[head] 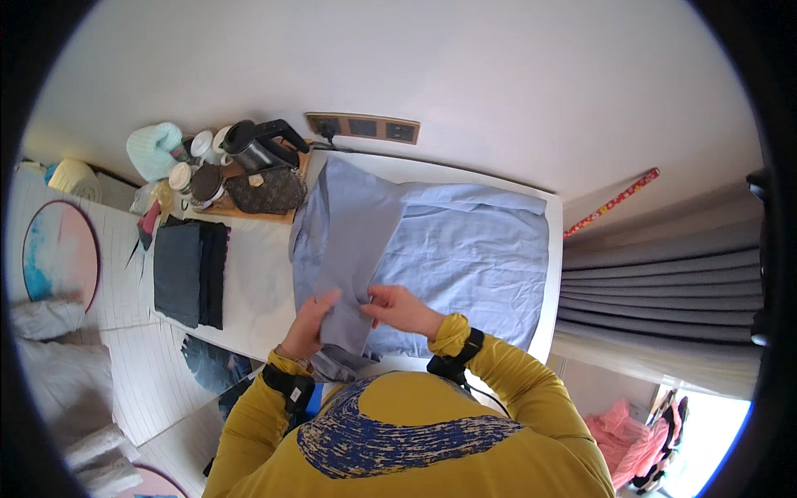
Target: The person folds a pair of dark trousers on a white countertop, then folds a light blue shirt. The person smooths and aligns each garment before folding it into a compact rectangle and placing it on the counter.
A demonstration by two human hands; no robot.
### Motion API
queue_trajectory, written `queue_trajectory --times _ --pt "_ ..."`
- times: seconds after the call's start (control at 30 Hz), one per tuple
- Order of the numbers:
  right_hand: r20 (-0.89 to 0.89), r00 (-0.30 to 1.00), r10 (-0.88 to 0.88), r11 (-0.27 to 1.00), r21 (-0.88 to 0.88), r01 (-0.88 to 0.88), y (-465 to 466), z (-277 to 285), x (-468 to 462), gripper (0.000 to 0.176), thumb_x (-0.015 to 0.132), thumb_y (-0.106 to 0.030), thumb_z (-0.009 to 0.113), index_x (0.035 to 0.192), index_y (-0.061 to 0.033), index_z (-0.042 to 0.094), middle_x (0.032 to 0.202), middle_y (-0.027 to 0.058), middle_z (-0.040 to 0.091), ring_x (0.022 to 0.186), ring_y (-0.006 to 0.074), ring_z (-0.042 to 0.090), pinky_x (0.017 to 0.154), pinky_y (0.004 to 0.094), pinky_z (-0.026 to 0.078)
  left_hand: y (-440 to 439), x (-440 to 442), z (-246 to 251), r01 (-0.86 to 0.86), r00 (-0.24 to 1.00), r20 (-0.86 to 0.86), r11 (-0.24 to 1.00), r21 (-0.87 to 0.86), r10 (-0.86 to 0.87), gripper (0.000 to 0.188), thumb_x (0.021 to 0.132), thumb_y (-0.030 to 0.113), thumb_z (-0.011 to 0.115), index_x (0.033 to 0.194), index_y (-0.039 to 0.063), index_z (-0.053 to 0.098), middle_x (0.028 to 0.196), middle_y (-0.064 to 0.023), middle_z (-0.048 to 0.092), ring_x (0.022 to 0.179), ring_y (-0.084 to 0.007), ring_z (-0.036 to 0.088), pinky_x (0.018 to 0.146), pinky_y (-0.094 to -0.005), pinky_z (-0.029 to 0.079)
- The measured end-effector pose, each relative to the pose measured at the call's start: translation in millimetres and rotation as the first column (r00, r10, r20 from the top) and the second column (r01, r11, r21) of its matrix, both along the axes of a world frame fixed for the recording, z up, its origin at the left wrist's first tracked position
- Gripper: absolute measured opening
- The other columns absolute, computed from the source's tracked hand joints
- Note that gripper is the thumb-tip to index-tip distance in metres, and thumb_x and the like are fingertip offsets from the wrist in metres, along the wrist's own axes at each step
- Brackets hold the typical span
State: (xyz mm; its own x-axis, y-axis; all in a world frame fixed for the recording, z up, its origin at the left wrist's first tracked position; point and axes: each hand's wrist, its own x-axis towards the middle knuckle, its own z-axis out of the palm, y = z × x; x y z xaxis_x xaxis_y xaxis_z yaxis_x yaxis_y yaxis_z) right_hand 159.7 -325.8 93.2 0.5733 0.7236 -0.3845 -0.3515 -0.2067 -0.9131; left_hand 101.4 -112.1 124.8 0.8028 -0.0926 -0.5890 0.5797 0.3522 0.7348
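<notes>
A blue-grey shirt [461, 261] lies spread over a white tabletop [261, 280], its far side turned over along the wall side. One long sleeve [355, 230] runs across the body of the garment toward me, and its lower end bunches at the table's near edge. My left hand [311, 320] holds the sleeve's left edge, thumb on top, with the other fingers partly hidden by cloth. Opposite it, my right hand [398, 306] pinches the sleeve's right edge between thumb and fingers.
Dark folded clothes [190, 274] are stacked at the left. Behind them, a wooden tray [286, 216] carries an electric kettle [255, 149], lidded jars and a brown patterned pouch [268, 190]. A wall socket panel [363, 127] is above the table; a grey curtain [660, 280] hangs at right.
</notes>
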Motion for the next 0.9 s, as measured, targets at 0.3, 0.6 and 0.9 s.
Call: queue_trajectory --times 0.3,0.6,0.9 --pt "-0.676 0.475 -0.564 0.648 -0.005 0.762 -89 -108 84 0.04 0.098 -0.041 0.057 0.118 -0.0063 0.053 0.111 0.0172 0.068 0.099 0.0288 0.068 0.082 0.0403 0.057 8 25 47 -0.208 0.978 -0.013 0.973 -0.097 0.207 0.039 0.086 0.01 0.063 0.124 0.002 0.056 0.111 -0.0102 0.066 0.103 -0.0241 0.064 0.091 -0.0366 0.051" --pt "-0.56 0.057 -0.827 0.104 -0.053 0.993 -173 -154 196 0.024 0.095 -0.024 0.06 0.106 -0.003 0.06 0.096 0.0138 0.065 0.083 0.0314 0.063 0.076 0.0466 0.056 17 51 124 -0.181 0.958 0.222 0.983 -0.028 0.183 0.045 0.085 0.014 0.061 0.128 0.002 0.055 0.118 -0.0118 0.063 0.106 -0.0256 0.062 0.093 -0.0368 0.05" --pt "-0.587 0.169 -0.792 0.06 0.201 0.978 -231 -111 188 0.008 0.091 -0.007 0.059 0.083 -0.0055 0.059 0.079 0.0058 0.058 0.077 0.0188 0.056 0.077 0.0409 0.05 44 43 94 -0.172 0.958 0.228 0.985 -0.021 0.172 0.035 0.087 0.01 0.061 0.121 0.005 0.056 0.119 -0.0108 0.058 0.113 -0.0231 0.056 0.098 -0.0373 0.046"
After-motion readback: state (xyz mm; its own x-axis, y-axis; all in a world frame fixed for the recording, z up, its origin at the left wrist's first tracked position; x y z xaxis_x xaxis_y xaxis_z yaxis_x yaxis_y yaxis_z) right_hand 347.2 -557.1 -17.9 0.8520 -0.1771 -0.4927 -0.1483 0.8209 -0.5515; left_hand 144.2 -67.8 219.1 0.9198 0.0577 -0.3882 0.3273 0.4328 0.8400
